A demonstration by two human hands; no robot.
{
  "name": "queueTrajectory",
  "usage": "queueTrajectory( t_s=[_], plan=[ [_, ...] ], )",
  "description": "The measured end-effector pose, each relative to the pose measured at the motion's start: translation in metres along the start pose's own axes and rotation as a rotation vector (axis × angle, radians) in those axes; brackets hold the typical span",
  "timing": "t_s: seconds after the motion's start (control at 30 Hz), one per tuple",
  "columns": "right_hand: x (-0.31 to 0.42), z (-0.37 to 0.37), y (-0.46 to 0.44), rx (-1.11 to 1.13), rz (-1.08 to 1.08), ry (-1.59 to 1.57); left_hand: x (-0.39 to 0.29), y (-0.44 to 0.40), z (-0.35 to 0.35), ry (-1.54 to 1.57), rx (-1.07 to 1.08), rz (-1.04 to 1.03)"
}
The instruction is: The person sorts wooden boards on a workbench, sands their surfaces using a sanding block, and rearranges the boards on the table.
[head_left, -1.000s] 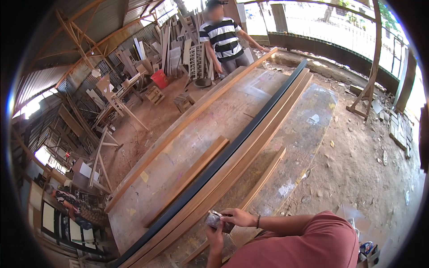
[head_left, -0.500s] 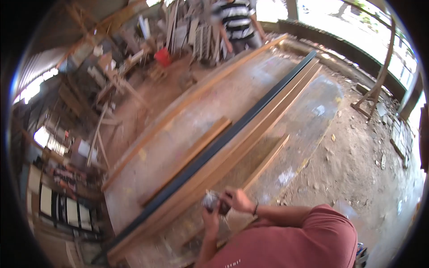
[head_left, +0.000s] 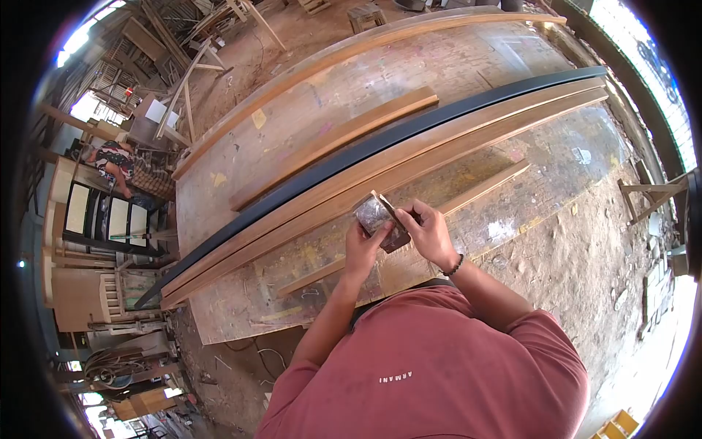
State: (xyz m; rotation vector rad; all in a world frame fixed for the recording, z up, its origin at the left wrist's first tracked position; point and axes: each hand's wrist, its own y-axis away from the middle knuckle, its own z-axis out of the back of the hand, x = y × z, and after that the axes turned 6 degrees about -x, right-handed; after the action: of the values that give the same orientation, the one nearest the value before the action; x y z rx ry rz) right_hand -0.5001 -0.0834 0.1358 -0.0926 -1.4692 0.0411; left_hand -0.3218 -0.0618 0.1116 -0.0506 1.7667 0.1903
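Note:
Over the near side of the worktable, both my hands hold a folded piece of sandpaper [head_left: 371, 211], its face dusted whitish grey and its other side dark brown. My left hand [head_left: 360, 252] grips it from below, thumb across the front. The fingers of my right hand [head_left: 430, 233] pinch its right edge. Just beyond my hands, long brown wooden boards [head_left: 468, 140] lie side by side. A long dark blue-black strip [head_left: 409, 130] runs along their far side. Near my right hand is a shorter wooden strip [head_left: 486, 184].
The paint-stained worktable [head_left: 292, 252] carries another short board [head_left: 336, 143] and a long strip [head_left: 365, 45] at its far edge. A person [head_left: 115, 164] is at the left beside framed panels [head_left: 117, 219]. Rubble ground [head_left: 570, 256] borders the right.
My view has tilted down, bringing my hands higher in the picture. The sandpaper is turned and shows more of its face. The person in the striped shirt has mostly left the view.

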Motion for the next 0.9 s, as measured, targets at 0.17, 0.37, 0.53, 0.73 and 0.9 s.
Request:
queueTrajectory(
  t_s=[0.17, 0.37, 0.53, 0.73, 0.9],
  plan=[
    [0.01, 0.0, 0.004, 0.089, 0.119, 0.016, -0.003, 0.0, 0.004, -0.054, 0.003, -0.041],
    [0.008, -0.011, 0.011, 0.146, 0.403, 0.15, -0.001, -0.003, 0.01, 0.029, -0.047, -0.015],
    [0.002, -0.014, 0.016, 0.188, 0.524, 0.38, -0.015, 0.003, 0.003, 0.073, -0.105, 0.067],
    [-0.002, -0.024, 0.024, 0.177, 0.483, 0.626, 0.021, 0.0, 0.011, 0.012, -0.144, 0.065],
    [-0.022, -0.026, 0.019, 0.149, 0.475, 0.688, 0.029, -0.002, 0.018, -0.174, -0.094, 0.086]
  ],
)
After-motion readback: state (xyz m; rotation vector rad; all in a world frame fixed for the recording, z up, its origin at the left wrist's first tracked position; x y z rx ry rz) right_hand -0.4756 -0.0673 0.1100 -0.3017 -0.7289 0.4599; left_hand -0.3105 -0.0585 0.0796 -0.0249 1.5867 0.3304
